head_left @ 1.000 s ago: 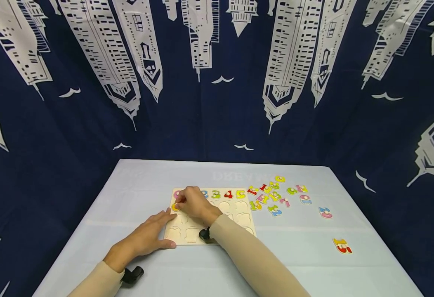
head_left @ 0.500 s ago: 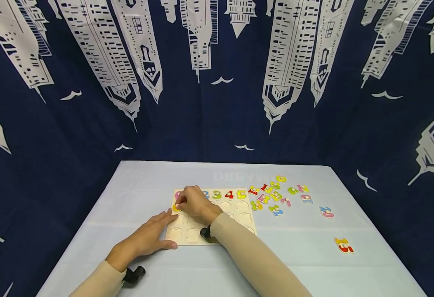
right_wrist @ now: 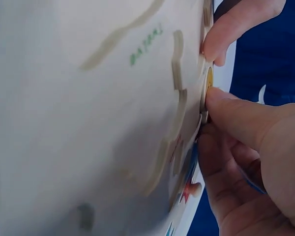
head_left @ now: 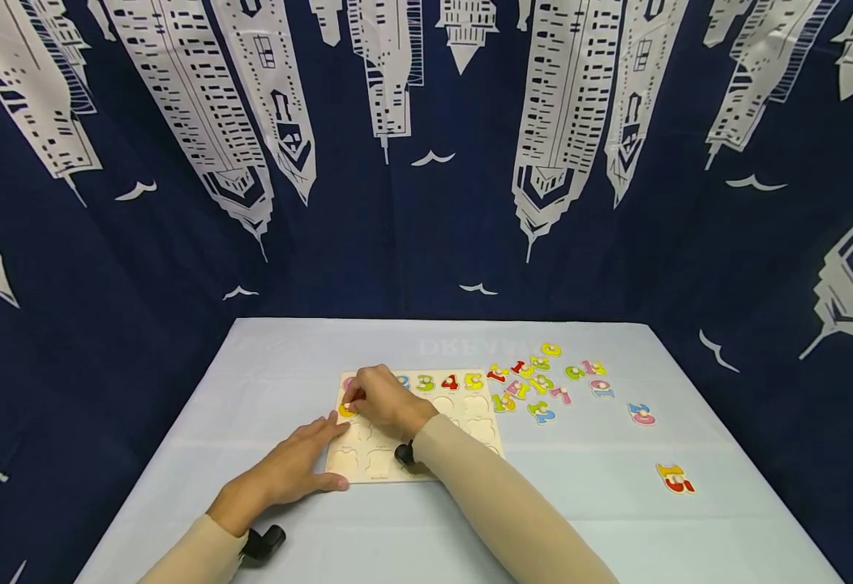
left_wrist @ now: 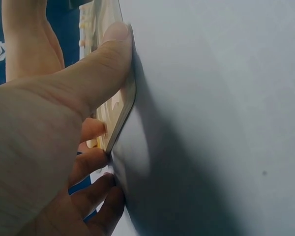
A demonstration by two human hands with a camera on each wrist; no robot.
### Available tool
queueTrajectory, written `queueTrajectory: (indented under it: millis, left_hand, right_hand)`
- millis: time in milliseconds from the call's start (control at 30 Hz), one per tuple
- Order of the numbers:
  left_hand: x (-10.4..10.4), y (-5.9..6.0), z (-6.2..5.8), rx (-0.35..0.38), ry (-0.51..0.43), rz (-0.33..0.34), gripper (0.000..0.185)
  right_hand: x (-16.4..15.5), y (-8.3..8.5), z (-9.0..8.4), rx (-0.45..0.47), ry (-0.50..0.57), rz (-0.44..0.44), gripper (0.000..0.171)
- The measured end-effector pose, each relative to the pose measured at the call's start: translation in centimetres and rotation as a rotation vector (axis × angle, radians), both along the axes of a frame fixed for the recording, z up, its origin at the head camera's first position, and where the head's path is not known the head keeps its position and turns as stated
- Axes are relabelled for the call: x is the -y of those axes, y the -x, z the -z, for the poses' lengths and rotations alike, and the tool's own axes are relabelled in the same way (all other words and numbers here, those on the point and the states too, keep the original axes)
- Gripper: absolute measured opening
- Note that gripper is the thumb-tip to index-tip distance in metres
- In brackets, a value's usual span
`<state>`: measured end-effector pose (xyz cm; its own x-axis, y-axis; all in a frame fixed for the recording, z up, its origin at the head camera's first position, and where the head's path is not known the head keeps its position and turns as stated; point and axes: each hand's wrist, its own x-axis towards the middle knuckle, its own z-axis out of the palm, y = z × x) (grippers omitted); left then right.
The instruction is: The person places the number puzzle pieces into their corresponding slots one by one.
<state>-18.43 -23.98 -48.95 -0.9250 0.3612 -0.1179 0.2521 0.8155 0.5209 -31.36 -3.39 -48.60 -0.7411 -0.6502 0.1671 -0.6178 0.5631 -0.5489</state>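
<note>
A wooden number puzzle board (head_left: 397, 466) lies on the table, its top row filled with painted numerals, among them a green 3 (head_left: 425, 382), a red 4 (head_left: 450, 382) and a yellow 5 (head_left: 473, 381). At the left end of the second row, my right hand (head_left: 383, 399) pinches a yellow number piece (head_left: 345, 411), whose shape is mostly hidden by the fingers. In the right wrist view, the thumb presses by this yellow piece (right_wrist: 210, 77) at board level. With fingers spread, my left hand (head_left: 288, 464) rests along the board's left side, its thumb on the near edge (left_wrist: 117, 32).
Several loose number pieces (head_left: 541, 385) are scattered right of the board. Farther right lie a blue and pink piece (head_left: 641, 414) and a yellow and red 15 (head_left: 675, 478). A dark blue cloth (head_left: 397, 243) with white buildings hangs behind the white table (head_left: 426, 527).
Both hands keep almost the same place, the right one still at the yellow number piece. The head view shifts very slightly.
</note>
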Motion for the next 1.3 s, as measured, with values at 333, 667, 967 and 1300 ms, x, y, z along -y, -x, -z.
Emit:
queueTrajectory:
  millis: [333,667,967,1300]
  left_hand:
    - [0.1,-0.3,-0.2,-0.011,0.007,-0.001,0.099]
    - [0.0,-0.1,-0.3,-0.021,-0.002,0.009,0.099]
    - [0.0,0.1,-0.2,-0.022,0.011,0.007,0.099]
    - [0.0,0.1,-0.2,-0.012,-0.003,0.008,0.099]
  right_hand:
    - [0.6,-0.8,0.1,-0.016,-0.029,0.064,0.008]
    - [-0.1,-0.1,-0.7,0.004,-0.039,-0.005,0.015]
    - [-0.8,0.5,-0.5,0.053,-0.016,0.029,0.016]
    - [0.2,0.0,0.3,0.003,-0.016,0.046,0.008]
